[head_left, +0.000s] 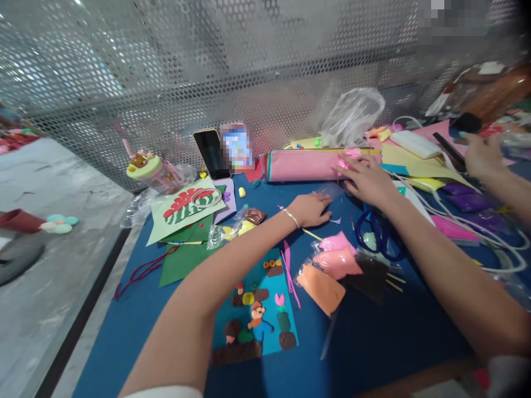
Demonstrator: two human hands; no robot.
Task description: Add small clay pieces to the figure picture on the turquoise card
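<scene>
My left hand (309, 210), with a thin bracelet at the wrist, reaches over the blue tabletop. Its fingers are partly spread beside a clear plastic scrap (332, 191), and I see nothing held in it. Farther right, my right hand (367, 179) lies with fingers apart over the front of a rolled stack of coloured paper (305, 166), pink on the outside. Its fingertips touch a bright pink lump (344, 160), probably clay. Below my left forearm lies a blue clay picture (271, 287) of a capped figure. Pink modelling tools (289, 273) rest beside it.
Orange (321, 287) and pink clay packets (338, 261) lie near blue-handled scissors (375, 235). A phone (213, 155), a lidded cup (149, 171) and a watermelon card (186, 207) stand or lie left. Another person's hand (483, 157) is at right, beyond white cables (452, 213).
</scene>
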